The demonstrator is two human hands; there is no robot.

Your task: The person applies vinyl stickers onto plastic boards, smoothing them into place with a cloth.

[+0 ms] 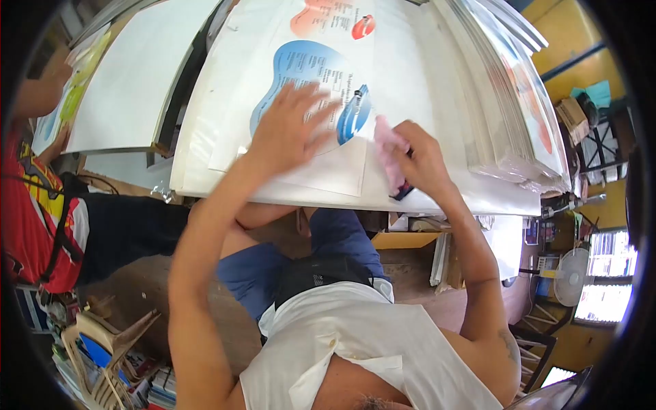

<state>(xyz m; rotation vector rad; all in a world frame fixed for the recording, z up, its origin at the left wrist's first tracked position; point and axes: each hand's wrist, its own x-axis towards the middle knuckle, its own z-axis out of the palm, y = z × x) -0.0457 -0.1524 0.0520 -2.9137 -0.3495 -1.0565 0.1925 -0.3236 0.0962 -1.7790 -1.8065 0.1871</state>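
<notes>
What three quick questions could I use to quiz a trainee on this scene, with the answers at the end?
1. Multiple choice: how is the pink cloth held? A) in the left hand B) in the right hand C) in both hands
2. True or false: the thick stack of sheets lies on the person's right side of the white table.
3. Fill in the blank: the left hand, fingers spread, is over a large printed shape coloured ____.

Key:
1. B
2. True
3. Blue
</notes>
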